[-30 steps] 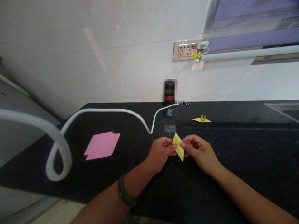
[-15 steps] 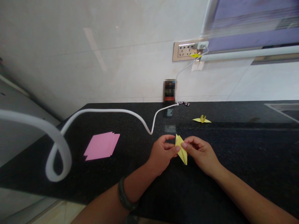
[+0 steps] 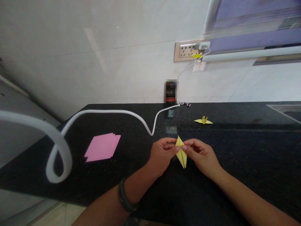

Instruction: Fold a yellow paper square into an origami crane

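Thumbs and fingertips of the left hand (image 3: 162,157) and right hand (image 3: 201,156) pinch the paper (image 3: 182,157), a thin, creased yellow diamond with a split lower tip, over the speckled black counter (image 3: 141,199). Press lightly and align edges for crisp creases. Smooth pink sheets (image 3: 101,147) lie left; a winged yellow figure (image 3: 203,121) sits beyond.
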The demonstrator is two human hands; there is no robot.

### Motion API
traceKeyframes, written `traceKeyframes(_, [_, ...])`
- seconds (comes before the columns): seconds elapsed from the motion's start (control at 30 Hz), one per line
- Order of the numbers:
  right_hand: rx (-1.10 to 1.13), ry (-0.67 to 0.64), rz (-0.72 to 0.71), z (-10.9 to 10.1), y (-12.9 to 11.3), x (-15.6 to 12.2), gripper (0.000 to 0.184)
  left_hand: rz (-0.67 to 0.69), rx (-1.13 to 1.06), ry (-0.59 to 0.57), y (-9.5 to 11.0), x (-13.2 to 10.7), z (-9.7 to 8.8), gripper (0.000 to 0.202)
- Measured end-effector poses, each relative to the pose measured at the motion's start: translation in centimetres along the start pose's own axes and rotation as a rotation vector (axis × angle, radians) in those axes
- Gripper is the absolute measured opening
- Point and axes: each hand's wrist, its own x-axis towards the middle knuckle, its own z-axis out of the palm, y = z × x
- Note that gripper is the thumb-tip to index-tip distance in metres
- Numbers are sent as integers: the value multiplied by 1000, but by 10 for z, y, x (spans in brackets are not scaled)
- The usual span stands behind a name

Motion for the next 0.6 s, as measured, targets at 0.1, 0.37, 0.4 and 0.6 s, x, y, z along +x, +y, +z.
traceKeyframes(0.1, [-56, -8, -23, -1, -1, 0, 15, 34, 46, 1, -1, -1, 0, 22])
traceKeyframes(0.37, [-202, -113, -153, -4, -5, -1, 14, 30, 133, -12, 6, -1, -1, 21])
traceKeyframes(0.4, [-203, -121, -149, -4, -6, -1, 14, 21, 128, -22, 7, 0, -1, 19])
traceKeyframes(0.6, [-30, -197, 88, 0, -6, -2, 17, 40, 109, 64, 5, 2, -3, 18])
